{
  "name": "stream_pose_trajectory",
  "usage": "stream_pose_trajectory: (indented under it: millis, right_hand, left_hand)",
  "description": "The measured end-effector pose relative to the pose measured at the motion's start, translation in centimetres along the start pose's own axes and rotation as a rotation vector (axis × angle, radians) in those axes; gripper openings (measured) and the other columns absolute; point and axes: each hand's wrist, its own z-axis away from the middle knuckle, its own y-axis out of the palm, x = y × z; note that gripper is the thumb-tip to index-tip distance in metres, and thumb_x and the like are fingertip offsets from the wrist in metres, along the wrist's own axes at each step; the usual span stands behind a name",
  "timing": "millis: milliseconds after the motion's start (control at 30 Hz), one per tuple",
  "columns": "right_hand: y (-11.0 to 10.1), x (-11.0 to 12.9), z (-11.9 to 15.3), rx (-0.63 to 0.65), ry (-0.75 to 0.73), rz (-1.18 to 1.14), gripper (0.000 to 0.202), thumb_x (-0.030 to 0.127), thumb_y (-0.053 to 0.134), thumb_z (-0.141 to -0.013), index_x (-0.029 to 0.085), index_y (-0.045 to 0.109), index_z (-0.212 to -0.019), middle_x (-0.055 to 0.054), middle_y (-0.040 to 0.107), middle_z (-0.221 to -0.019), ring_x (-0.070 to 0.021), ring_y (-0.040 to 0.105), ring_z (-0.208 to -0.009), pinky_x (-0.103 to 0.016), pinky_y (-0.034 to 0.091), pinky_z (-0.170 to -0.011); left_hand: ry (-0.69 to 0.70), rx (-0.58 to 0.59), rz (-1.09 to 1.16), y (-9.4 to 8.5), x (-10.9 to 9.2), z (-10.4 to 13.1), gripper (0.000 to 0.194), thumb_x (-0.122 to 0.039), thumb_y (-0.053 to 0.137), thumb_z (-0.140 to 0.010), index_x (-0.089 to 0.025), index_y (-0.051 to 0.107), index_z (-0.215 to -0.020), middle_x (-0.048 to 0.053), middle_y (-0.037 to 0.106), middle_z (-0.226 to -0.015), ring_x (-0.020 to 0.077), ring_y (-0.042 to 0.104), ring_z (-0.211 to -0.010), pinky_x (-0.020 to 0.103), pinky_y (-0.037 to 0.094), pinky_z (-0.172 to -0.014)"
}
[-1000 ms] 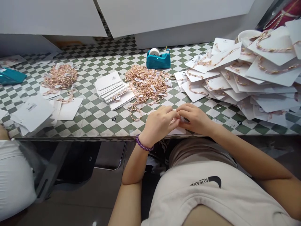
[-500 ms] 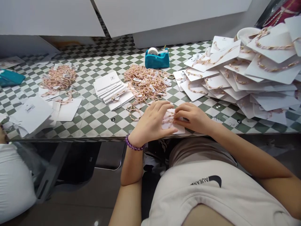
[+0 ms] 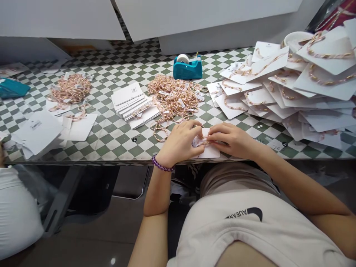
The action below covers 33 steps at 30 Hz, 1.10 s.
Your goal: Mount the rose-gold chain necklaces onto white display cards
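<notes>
Dark lettering (image 3: 237, 214) on the light shirt (image 3: 222, 241) looks like "AUEAN", upside down, beside a black curved mark (image 3: 255, 212). Handwriting (image 3: 275, 144) near the worktop's (image 3: 111, 146) front edge, toward the right, is only partly legible, perhaps starting with a 7. Print on the stacked cards (image 3: 128, 95) and small tags (image 3: 164, 93) is too small to read.
</notes>
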Motion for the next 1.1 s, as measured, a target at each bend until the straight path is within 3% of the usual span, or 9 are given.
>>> stream_pose_trajectory:
  millis: [100,267,400,567,733,900,1100]
  right_hand:
    - [0.3,0.2,-0.1,-0.029,-0.003,0.043,0.016,0.031,0.058,-0.096,0.017,0.067,-0.094,-0.008,0.069,-0.101,-0.0181,0.063,-0.091,-0.033,0.052,-0.083]
    - [0.6,0.5,-0.4,-0.083,-0.004,0.096,0.014,0.027,0.059,-0.095,0.017,0.065,-0.087,-0.006,0.069,-0.095,-0.0169,0.062,-0.086,-0.031,0.051,-0.08]
    - [0.5,0.6,-0.5,-0.08,-0.004,0.093,0.013,0.026,0.059,-0.094,0.017,0.064,-0.087,-0.006,0.069,-0.095,-0.017,0.063,-0.086,-0.032,0.05,-0.08]
    - [0.4,0.7,-0.6,-0.062,0.022,0.091,0.016,0.027,0.058,-0.095,0.017,0.063,-0.084,-0.006,0.068,-0.094,-0.0172,0.062,-0.086,-0.031,0.049,-0.079]
    - [0.4,0.7,-0.6,-0.047,0.02,0.092,0.014,0.026,0.057,-0.095,0.017,0.063,-0.087,-0.006,0.068,-0.097,-0.0178,0.061,-0.088,-0.032,0.049,-0.08]
    - [0.5,0.6,-0.5,-0.046,0.02,0.09,0.013,0.025,0.058,-0.095,0.017,0.063,-0.087,-0.006,0.067,-0.097,-0.0173,0.06,-0.087,-0.032,0.048,-0.082]
    - [0.3,0.7,-0.6,-0.046,0.024,0.085,0.011,0.023,0.059,-0.094,0.017,0.063,-0.086,-0.006,0.067,-0.097,-0.017,0.06,-0.086,-0.031,0.048,-0.082]
  left_hand:
    - [0.01,-0.013,0.006,0.2,0.5,0.0,0.014,-0.033,0.063,-0.086,-0.02,0.062,-0.092,0.008,0.06,-0.13,0.0262,0.055,-0.12,0.041,0.042,-0.102]
    - [0.061,0.008,0.077,-0.1,1.6,0.0,0.032,-0.053,0.059,-0.091,-0.022,0.064,-0.097,0.007,0.058,-0.133,0.0257,0.054,-0.123,0.043,0.039,-0.106]
    - [0.042,0.031,0.127,-0.4,1.3,-0.1,0.035,-0.048,0.044,-0.1,-0.021,0.065,-0.097,0.008,0.059,-0.134,0.0248,0.054,-0.124,0.043,0.039,-0.105]
    - [0.031,-0.041,0.04,0.3,0.9,-0.1,0.028,-0.047,0.058,-0.093,-0.019,0.063,-0.095,0.009,0.062,-0.125,0.0264,0.058,-0.116,0.042,0.044,-0.1]
    - [0.1,-0.038,0.152,-0.4,2.0,0.7,0.035,-0.036,0.066,-0.089,-0.021,0.058,-0.12,0.009,0.058,-0.131,0.0226,0.056,-0.121,0.036,0.046,-0.102]
    - [0.114,-0.02,0.118,-1.5,2.7,1.4,0.013,-0.029,0.063,-0.092,-0.021,0.07,-0.1,0.006,0.064,-0.115,0.022,0.061,-0.109,0.039,0.046,-0.099]
    - [0.09,-0.062,0.048,-1.4,3.2,1.6,0.016,-0.029,0.06,-0.094,-0.023,0.075,-0.094,0.006,0.067,-0.115,0.0232,0.062,-0.109,0.041,0.047,-0.097]
